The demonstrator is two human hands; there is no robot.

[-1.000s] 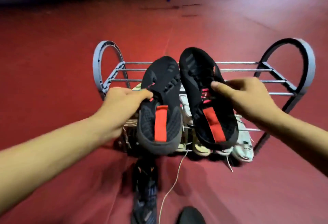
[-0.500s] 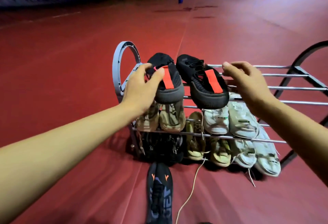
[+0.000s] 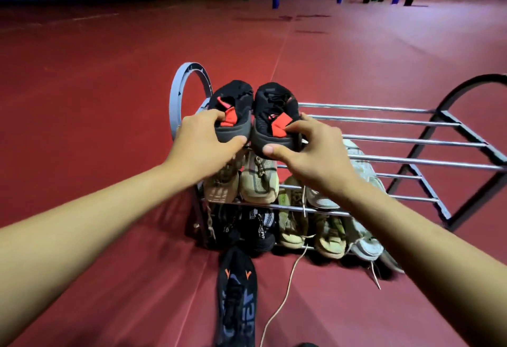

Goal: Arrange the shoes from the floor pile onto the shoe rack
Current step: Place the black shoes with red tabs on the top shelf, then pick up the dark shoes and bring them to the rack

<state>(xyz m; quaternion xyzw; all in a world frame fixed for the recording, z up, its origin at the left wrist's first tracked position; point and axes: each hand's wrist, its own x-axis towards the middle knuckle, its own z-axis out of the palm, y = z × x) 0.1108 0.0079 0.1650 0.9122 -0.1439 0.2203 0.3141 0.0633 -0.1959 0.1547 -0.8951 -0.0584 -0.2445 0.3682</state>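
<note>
Shoes [image 3: 252,116] now heels-toward-cam on rack [image 3: 384,138] top, L hand [image 3: 203,146] & R hand [image 3: 310,151] regripped heels.

Single head-worn wide-angle view, looking forward and down from above and behind both hands. Set close: forearms entering from the lower corners, left hand [image 3: 204,144] and right hand [image 3: 310,154] near frame centre, each with its grip on the heel of a black shoe [image 3: 234,112]. Shoe rack [image 3: 397,139] just beyond and below the grip, stretching right. Red floor [image 3: 109,85] beyond the grip running to a dim far wall along the top edge. Edges bowed by the lens. No second view.
</note>
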